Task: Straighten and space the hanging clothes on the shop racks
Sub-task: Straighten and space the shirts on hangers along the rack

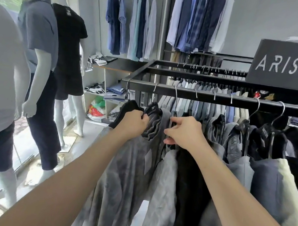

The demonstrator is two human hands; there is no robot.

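Both hands are up just below the front rail (215, 98), close together but not touching; left hand (132, 124) grips the black hanger (152, 110) of the grey fleece top (127, 168), second hook from the rail's left end; right hand (184, 132) pinches the next hanger (173, 116) along, fingertips partly buried in cloth; roughly ten hooks on the rail; two more rails behind; three mannequins (39, 36) left of it; one sign (296, 64) above its right end.

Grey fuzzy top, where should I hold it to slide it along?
Hold the hanger shoulder, not the floppy top, coming from the front like the left hand. Its hook rides the rail, so it should slide sideways.
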